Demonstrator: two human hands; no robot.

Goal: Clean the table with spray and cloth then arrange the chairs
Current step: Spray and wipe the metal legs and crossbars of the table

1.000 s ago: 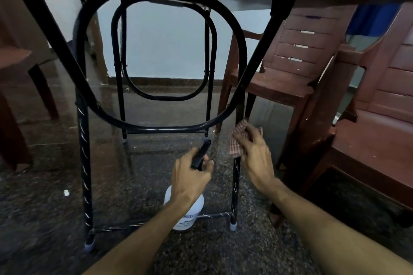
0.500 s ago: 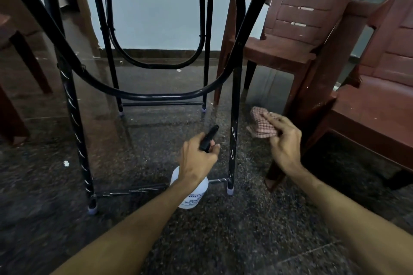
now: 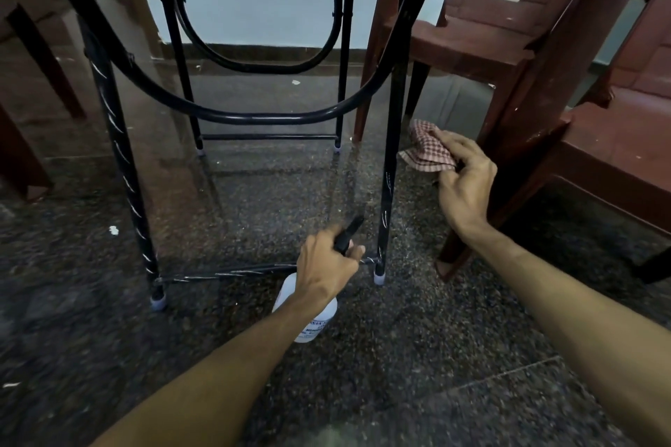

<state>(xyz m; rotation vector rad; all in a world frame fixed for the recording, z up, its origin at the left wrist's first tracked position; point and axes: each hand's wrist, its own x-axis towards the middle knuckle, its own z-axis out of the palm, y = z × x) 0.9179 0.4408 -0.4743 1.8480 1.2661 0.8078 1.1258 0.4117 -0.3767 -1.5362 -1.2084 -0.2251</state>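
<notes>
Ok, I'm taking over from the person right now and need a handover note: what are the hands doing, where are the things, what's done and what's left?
Left hand grips the spray bottle by its black trigger head, low beside the nearest table leg.
Right hand holds the checked cloth, bunched, just right of that leg.
Done: cannot tell, because the tabletop is out of view.
Left: probably wiping the black frame, then arranging the brown chairs, which stand close on the right.
</notes>
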